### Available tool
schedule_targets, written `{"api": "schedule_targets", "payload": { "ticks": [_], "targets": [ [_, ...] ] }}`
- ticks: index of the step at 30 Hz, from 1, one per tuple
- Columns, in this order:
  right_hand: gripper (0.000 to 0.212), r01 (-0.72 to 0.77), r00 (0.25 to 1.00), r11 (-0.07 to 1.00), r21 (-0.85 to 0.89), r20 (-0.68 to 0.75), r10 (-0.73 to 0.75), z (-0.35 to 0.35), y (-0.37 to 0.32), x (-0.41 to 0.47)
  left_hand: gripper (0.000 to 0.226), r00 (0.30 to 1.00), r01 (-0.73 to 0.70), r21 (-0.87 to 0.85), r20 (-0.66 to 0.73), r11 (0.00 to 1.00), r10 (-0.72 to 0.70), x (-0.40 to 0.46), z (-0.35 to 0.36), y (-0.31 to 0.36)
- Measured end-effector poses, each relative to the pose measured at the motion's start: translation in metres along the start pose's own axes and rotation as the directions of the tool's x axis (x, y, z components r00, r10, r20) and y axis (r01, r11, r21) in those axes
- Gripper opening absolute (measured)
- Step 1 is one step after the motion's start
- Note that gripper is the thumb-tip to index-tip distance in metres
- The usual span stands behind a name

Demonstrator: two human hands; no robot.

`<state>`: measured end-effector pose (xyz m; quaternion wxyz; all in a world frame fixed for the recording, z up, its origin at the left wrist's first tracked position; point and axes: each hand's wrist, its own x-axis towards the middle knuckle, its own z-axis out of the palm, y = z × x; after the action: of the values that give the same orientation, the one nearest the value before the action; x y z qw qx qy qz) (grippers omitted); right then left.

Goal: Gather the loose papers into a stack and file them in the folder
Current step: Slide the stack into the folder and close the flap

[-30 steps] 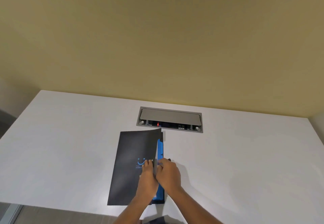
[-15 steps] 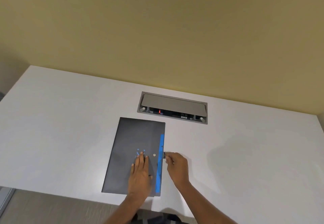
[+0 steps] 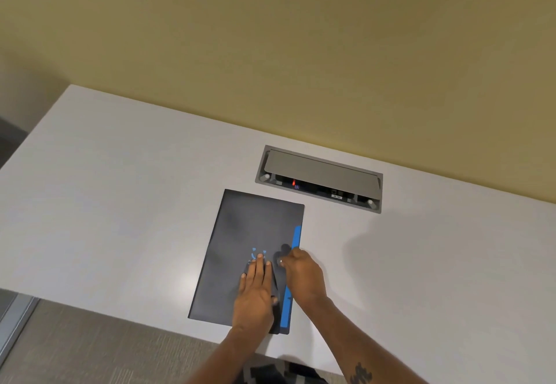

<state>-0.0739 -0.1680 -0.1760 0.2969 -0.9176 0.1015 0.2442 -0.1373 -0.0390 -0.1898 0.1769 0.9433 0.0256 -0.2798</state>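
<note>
Folder [image 3: 249, 251] lying closed lower center, long axis running near-far; left hand [image 3: 255, 290] pressing flat, fingers straight; right hand [image 3: 301, 275] curled, pinching at snap by blue edge

The folder [image 3: 249, 245] had a dark grey, matt cover that looked like smooth plastic or coated card, with a brighter blue strip [image 3: 296, 237] along its right edge. The tabletop [image 3: 120, 203] was white and smooth, with a soft sheen near the folder. The cable box [image 3: 319, 177] had a brushed grey metal-looking lid. The wall [image 3: 270, 38] was matt yellow, and the floor [image 3: 90, 347] looked like rough carpet.
</note>
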Motion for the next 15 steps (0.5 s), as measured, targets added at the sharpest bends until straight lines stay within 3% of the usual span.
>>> {"api": "schedule_targets", "payload": {
  "ticks": [4, 15],
  "targets": [
    [0.027, -0.015, 0.999, 1.0, 0.018, 0.036, 0.014, 0.005, -0.003, 0.006, 0.083, 1.0, -0.009, 0.01, 0.011, 1.0, 0.009, 0.002, 0.004, -0.003],
    [0.028, -0.102, 0.994, 0.989, 0.107, 0.058, 0.096, 0.012, -0.013, 0.013, 0.082, 1.0, -0.018, 0.061, 0.013, 0.998, 0.017, -0.003, 0.01, -0.005]
  ]
}}
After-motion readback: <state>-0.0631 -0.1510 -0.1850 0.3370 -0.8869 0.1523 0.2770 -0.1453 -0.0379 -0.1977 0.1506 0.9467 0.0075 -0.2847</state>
